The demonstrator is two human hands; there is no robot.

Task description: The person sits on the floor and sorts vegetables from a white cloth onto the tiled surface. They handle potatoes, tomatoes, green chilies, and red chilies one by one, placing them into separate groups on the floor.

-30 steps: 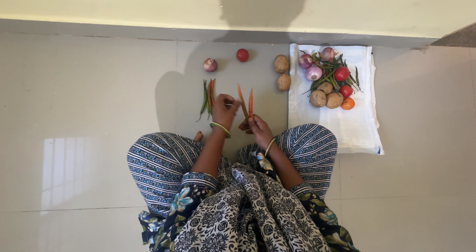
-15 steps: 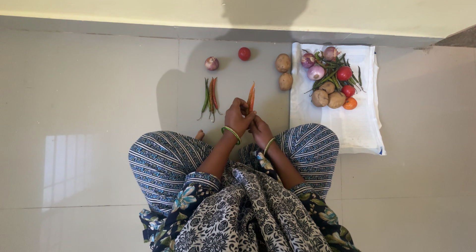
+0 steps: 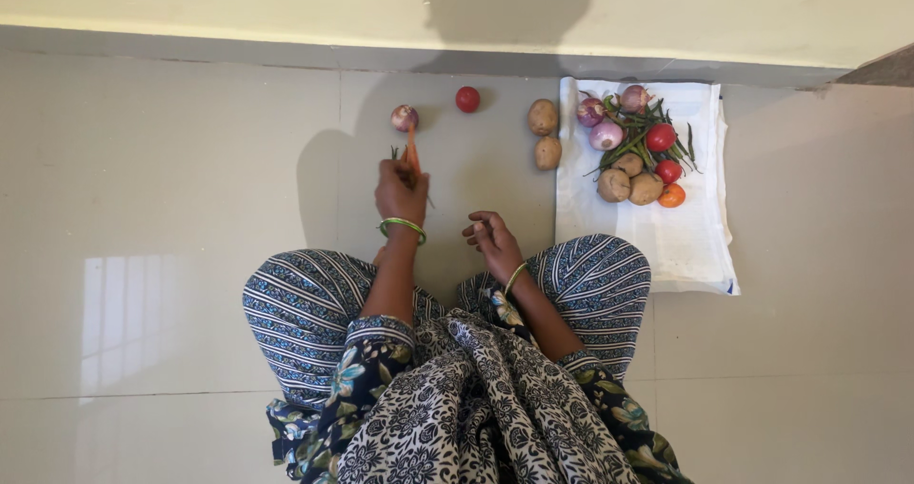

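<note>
The left hand (image 3: 401, 191) pinches orange chillies (image 3: 413, 151), tips pointing to twelve o'clock toward an onion (image 3: 404, 118). At four o'clock from it, the right hand (image 3: 493, 238) rests loosely curled, holding nothing.

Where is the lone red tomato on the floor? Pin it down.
In the head view, the lone tomato lies on the bare floor tiles near the wall, between the onion to its left and two potatoes to its right.

You have no packages, labels, signs or screens anywhere in your view here, neither on the floor nor along the wall ahead of you
</note>
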